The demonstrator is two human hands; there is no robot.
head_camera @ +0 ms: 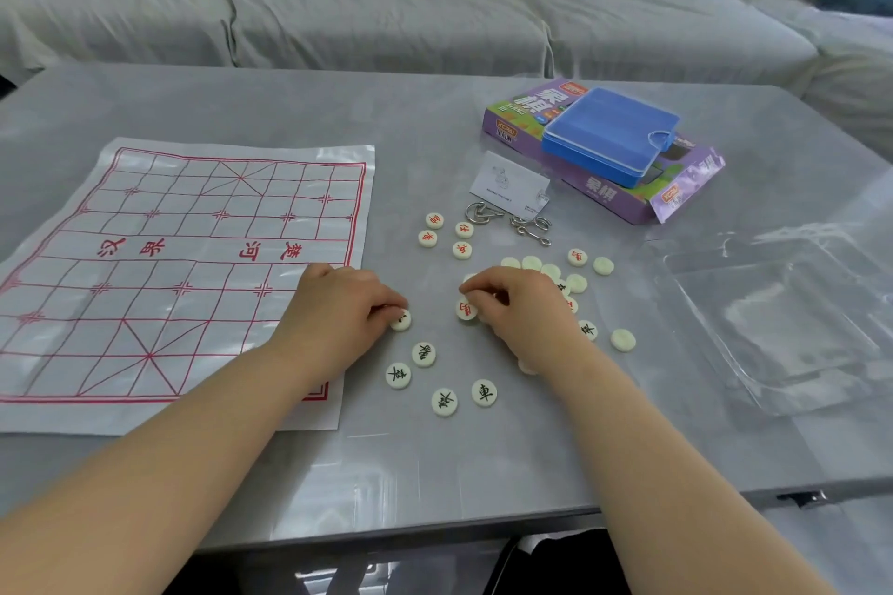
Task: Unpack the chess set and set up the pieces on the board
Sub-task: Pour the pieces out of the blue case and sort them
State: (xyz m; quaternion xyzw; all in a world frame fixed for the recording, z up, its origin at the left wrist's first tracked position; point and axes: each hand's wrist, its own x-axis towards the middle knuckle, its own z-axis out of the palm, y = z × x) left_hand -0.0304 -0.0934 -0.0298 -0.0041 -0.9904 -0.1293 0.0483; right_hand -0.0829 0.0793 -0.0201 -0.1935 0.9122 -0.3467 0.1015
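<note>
— On the table (pixel 290 111), left side?
— Paper board (pixel 183 266), flat, unfilled. Just right of it, left hand (pixel 338 304) pinching a piece (pixel 401 320); right hand (pixel 522 309) pinching a red piece (pixel 467 308).
— Risk?
— Probably forearms sweeping loose pieces (pixel 484 392) toward the near edge.

The single view comes from a camera worn on the person's head, looking forward and down across the grey surface (pixel 435 121) at close range. Both forearms enter from the bottom edge. The left hand (pixel 338 304) and right hand (pixel 522 309) lie among chess pieces (pixel 483 392) near the centre, and the wide lens reaches the sofa (pixel 386 15) at the top.
</note>
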